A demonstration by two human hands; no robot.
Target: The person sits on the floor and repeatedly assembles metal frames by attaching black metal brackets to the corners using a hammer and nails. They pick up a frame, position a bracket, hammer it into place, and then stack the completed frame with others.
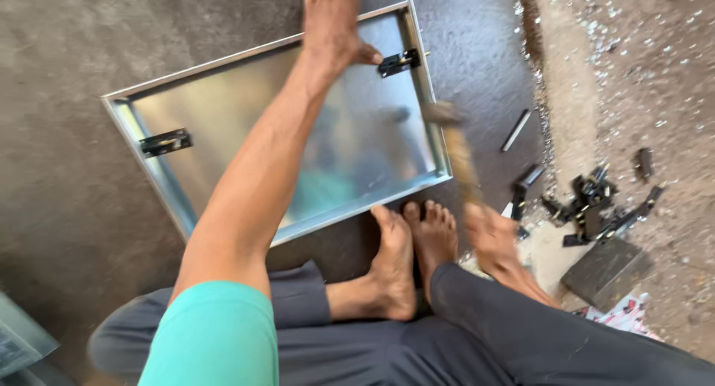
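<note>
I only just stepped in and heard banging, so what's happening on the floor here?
A person sits on the dark floor with a shallow sheet-metal tray in front of their bare feet. Their left hand presses on a black bracket at the tray's far rim. Their right hand grips a wooden-handled hammer, blurred in motion near the tray's right edge. A second black bracket sits on the left rim. More black metal parts lie in a pile to the right.
</note>
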